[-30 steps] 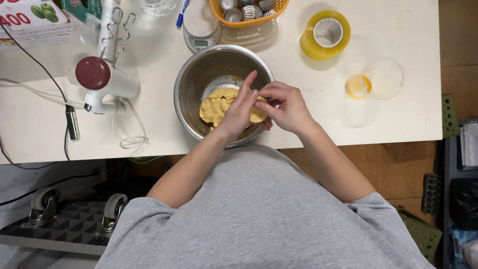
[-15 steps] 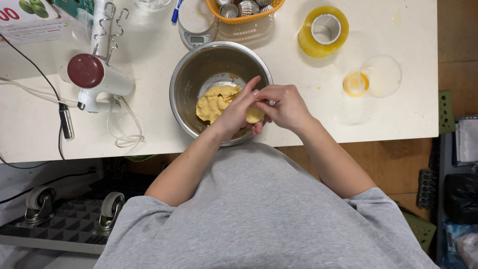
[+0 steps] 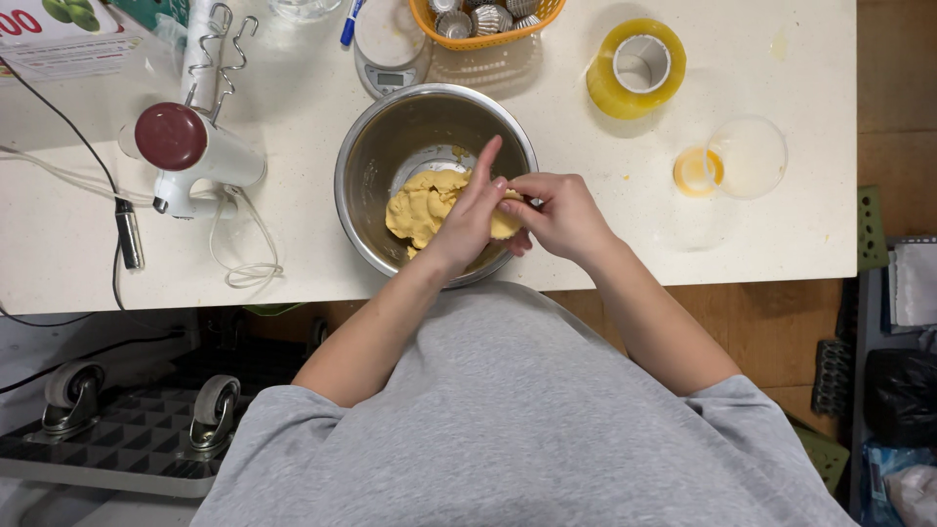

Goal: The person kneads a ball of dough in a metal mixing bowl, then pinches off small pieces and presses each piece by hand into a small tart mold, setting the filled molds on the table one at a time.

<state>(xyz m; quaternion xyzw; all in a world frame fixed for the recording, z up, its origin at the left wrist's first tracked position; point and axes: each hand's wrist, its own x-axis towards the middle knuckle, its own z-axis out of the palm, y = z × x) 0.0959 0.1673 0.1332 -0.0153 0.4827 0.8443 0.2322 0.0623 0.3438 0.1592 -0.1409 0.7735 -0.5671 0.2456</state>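
Observation:
A steel mixing bowl (image 3: 376,161) stands at the near edge of the white table and holds a mass of yellow dough (image 3: 422,207). Both my hands meet over the bowl's right side. My left hand (image 3: 470,215) has its fingers stretched up and cups a small piece of dough (image 3: 506,224). My right hand (image 3: 558,215) pinches and presses the same piece from the right. Most of that piece is hidden between the two hands.
A white hand mixer (image 3: 190,151) with a red cap lies left of the bowl, its cord (image 3: 244,259) looped near the edge. Behind the bowl are a small scale (image 3: 388,49) and an orange basket of metal tart tins (image 3: 485,20). A yellow tape roll (image 3: 636,68) and a clear cup (image 3: 747,156) sit right.
The hands stay together over the bowl, kneading the small piece. The view has shifted slightly, so the table objects appear a little further left.

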